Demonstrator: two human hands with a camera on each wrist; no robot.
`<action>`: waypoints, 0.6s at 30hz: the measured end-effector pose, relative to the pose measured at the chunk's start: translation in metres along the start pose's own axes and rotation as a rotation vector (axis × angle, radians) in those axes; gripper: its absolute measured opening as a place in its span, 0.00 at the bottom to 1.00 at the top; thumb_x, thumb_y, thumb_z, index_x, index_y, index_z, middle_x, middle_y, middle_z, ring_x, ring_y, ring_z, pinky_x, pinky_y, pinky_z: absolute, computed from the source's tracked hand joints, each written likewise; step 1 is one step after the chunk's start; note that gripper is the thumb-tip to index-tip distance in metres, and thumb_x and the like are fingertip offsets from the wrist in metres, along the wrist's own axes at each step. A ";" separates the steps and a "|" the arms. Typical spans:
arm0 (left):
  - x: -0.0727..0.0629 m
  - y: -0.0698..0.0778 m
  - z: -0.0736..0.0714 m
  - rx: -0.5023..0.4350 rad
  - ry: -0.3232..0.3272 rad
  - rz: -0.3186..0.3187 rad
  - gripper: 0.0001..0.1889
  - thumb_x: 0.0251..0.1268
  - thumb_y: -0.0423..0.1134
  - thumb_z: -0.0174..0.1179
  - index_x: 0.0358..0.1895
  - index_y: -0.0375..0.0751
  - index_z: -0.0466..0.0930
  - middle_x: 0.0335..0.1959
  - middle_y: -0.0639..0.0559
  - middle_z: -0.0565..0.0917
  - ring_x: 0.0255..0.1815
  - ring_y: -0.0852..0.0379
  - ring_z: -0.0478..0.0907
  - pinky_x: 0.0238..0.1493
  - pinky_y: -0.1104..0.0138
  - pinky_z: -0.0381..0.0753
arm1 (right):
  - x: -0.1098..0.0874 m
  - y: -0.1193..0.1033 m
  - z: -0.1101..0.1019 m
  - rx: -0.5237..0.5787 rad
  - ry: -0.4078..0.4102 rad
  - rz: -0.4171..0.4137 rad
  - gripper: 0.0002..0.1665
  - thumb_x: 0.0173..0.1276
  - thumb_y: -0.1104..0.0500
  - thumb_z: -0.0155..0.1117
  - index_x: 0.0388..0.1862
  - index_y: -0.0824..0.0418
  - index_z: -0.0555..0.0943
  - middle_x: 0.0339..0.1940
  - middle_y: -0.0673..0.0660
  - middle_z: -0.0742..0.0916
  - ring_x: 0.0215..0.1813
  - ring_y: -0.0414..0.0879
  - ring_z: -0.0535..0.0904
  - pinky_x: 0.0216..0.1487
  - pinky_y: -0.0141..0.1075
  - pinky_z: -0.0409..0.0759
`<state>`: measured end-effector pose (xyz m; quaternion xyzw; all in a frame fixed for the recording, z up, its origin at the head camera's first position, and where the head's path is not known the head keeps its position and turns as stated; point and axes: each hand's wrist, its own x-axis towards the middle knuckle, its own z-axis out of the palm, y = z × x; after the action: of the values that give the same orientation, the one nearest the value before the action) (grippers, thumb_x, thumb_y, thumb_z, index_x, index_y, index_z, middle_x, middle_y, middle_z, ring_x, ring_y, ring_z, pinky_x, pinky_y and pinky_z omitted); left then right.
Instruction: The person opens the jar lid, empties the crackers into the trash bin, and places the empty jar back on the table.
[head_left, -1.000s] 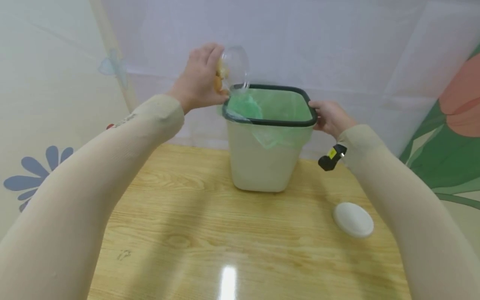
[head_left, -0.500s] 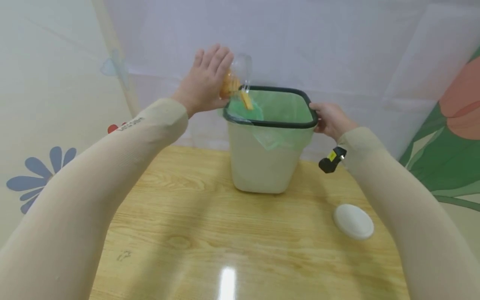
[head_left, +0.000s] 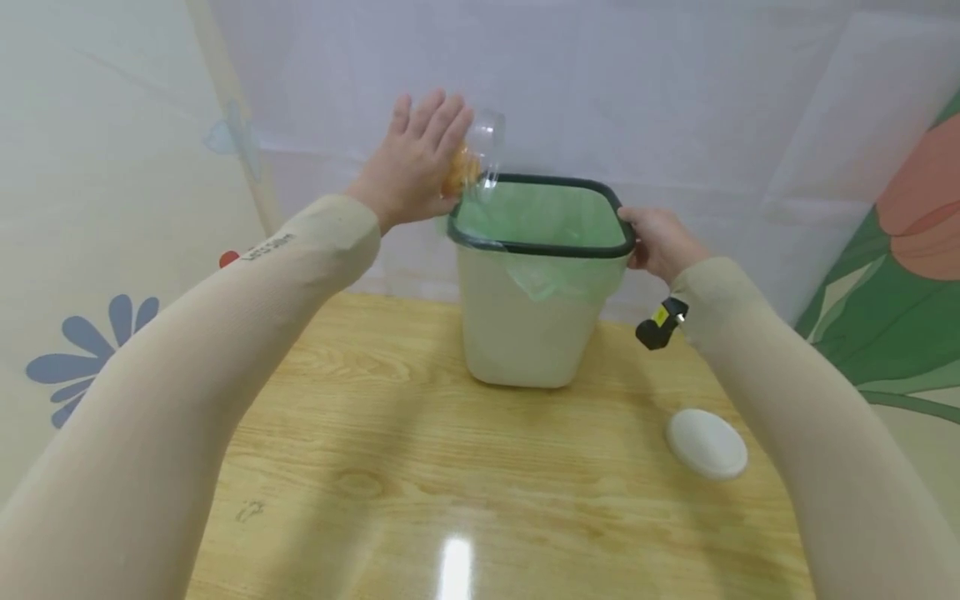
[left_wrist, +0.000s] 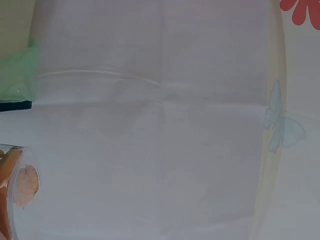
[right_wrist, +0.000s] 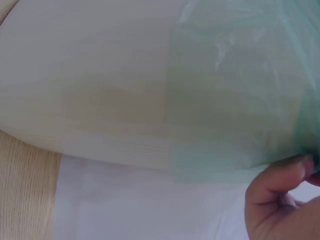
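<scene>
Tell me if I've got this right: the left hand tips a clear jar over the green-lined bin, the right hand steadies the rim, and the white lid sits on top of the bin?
Not quite. The head view shows the white lid lying on the wooden table, apart from the bin. The rest stands.

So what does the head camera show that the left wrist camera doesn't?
Only the head view shows both hands: the left hand tipping a clear jar over the bin's rim, the right hand gripping the rim's far side, plus the wooden table and a white lid lying on it. Only the left wrist view shows a pale butterfly print on the wall covering. Both show the jar's orange contents and the bin's green liner.
</scene>
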<state>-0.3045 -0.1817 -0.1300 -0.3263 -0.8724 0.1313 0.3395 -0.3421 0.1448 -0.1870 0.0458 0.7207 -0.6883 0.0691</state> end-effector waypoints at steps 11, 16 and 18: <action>0.004 0.002 0.001 0.054 -0.025 0.051 0.46 0.59 0.43 0.64 0.73 0.25 0.48 0.73 0.28 0.53 0.74 0.32 0.48 0.72 0.42 0.40 | 0.000 0.005 -0.002 -0.038 0.045 -0.071 0.11 0.77 0.56 0.49 0.38 0.63 0.73 0.14 0.47 0.80 0.14 0.36 0.74 0.15 0.29 0.72; 0.006 0.002 -0.001 0.103 -0.044 0.079 0.46 0.60 0.45 0.64 0.73 0.24 0.48 0.73 0.28 0.54 0.74 0.32 0.48 0.71 0.41 0.42 | -0.001 0.005 -0.001 0.003 0.017 -0.047 0.12 0.77 0.54 0.50 0.40 0.62 0.74 0.15 0.47 0.81 0.15 0.37 0.76 0.16 0.29 0.73; 0.007 0.002 -0.002 0.116 -0.045 0.080 0.46 0.60 0.45 0.63 0.72 0.24 0.49 0.73 0.28 0.54 0.74 0.32 0.49 0.71 0.41 0.43 | -0.002 0.004 -0.001 0.044 -0.012 -0.032 0.12 0.77 0.54 0.50 0.37 0.62 0.75 0.15 0.48 0.81 0.15 0.38 0.75 0.16 0.29 0.72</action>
<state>-0.3063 -0.1756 -0.1261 -0.3378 -0.8568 0.2025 0.3328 -0.3399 0.1465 -0.1906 0.0317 0.7058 -0.7051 0.0616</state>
